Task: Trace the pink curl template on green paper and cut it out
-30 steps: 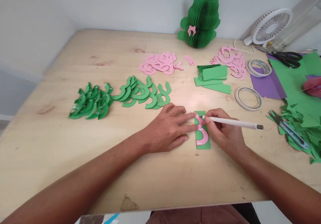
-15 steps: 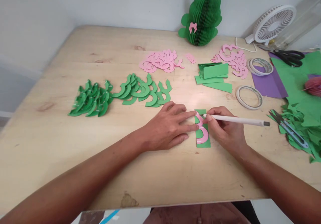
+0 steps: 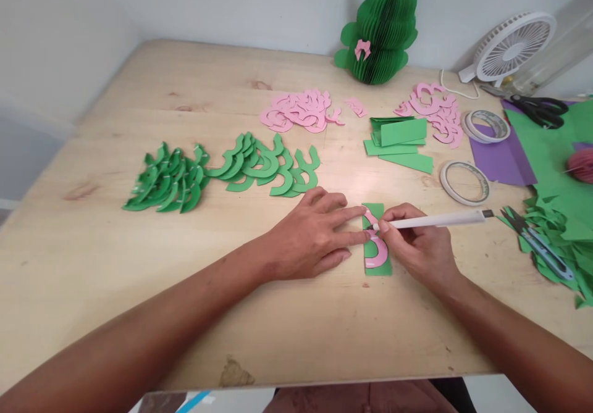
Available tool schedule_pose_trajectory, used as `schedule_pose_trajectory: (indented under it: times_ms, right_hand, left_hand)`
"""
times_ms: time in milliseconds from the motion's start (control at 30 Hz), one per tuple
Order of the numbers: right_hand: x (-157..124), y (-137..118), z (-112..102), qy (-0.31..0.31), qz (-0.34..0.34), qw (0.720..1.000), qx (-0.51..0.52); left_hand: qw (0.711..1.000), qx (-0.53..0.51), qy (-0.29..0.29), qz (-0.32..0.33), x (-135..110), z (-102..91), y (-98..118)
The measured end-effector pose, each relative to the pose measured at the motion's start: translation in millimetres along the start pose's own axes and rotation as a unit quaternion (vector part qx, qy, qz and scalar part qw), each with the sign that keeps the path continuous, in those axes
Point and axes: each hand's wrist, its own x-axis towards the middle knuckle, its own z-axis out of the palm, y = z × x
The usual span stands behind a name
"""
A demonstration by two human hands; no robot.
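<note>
My left hand [image 3: 319, 234] lies flat with its fingers apart, two fingertips pressing on a curved pink paper cut-out [image 3: 380, 252]. Under that cut-out is a green paper strip [image 3: 380, 270], flat on the table. My right hand [image 3: 419, 243] is closed around a white pen [image 3: 435, 220]. The pen's tip meets the inner edge of the pink piece, between its two curves, close to my left fingertips. Part of the cut-out's upper curve is covered by my fingers.
Green cut-outs [image 3: 282, 172] and stapled-looking green ones [image 3: 169, 181] lie left. Behind are pink cut-outs [image 3: 299, 110], green strips [image 3: 403, 132] and a green paper figure [image 3: 386, 30]. Right are tape rolls [image 3: 464, 200], small scissors [image 3: 540, 246], black-handled scissors [image 3: 544, 110], scraps and a fan [image 3: 516, 49].
The pen tip has moved down along the pink cut-out's edge, and the pen is now held more level. My left hand keeps its place on the paper. The view has shifted slightly.
</note>
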Motion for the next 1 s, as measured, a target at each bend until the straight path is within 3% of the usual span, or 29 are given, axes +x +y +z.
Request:
schedule_pose_trajectory:
  times_ms: [333,567,1000]
  right_hand:
    - [1.6,-0.8,1.4,0.004,0.0,1.0,0.0]
    - [3.2,-4.6,-3.1,0.049,0.015,0.998,-0.035]
    - [2.2,-5.3,-1.1,0.031,0.023,0.998,-0.056]
  left_hand:
    - [1.0,-0.004,-0.007,0.003,-0.9,0.1,-1.9]
    - [1.0,-0.009,-0.004,0.002,-1.4,0.8,-2.2]
    - [1.0,-0.011,0.005,0.002,-1.6,1.4,-2.1]
